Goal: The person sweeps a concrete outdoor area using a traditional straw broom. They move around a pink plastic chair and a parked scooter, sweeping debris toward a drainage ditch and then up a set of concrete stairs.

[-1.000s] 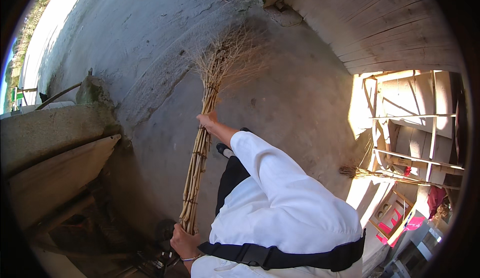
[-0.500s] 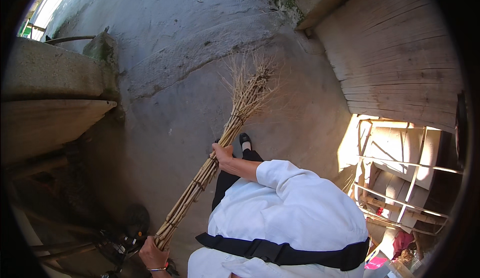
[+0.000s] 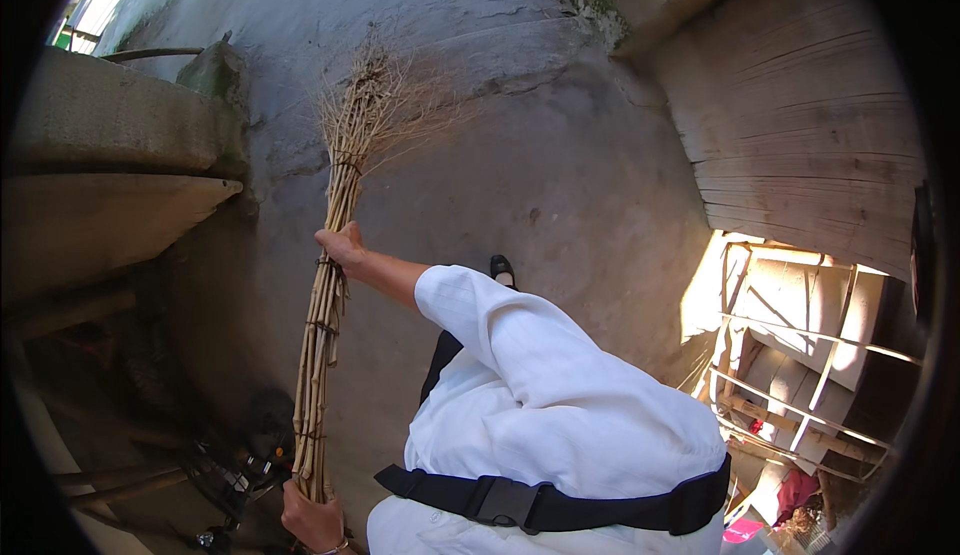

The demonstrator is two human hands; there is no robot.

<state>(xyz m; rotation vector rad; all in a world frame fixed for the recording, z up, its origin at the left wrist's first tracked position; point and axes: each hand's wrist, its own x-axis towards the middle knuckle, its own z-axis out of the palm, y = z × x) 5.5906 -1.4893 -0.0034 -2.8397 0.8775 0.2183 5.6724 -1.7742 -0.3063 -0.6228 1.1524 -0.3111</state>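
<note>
A long twig broom (image 3: 318,340), made of thin sticks bound at several places, runs up and slightly to the right from the lower left. Its splayed, bushy head (image 3: 365,105) lies at the far side, over the line where the floor changes level. Around the shaft, just below the bristles, my right hand (image 3: 343,245) is closed, its arm stretched out across from the right. My left hand (image 3: 313,517) grips the butt end of the shaft near the lower edge. The palm sides of both hands are hidden.
A wooden plank door (image 3: 790,125) stands at the right, above a sunlit wooden frame (image 3: 785,355). At the left are a concrete ledge (image 3: 120,120) and a board (image 3: 110,225). A dark machine-like thing (image 3: 240,465) sits in shadow, lower left.
The broom's head has swung left and farther away, and the shaft now stands more upright. My right hand has moved left and forward with it; my left hand has barely shifted.
</note>
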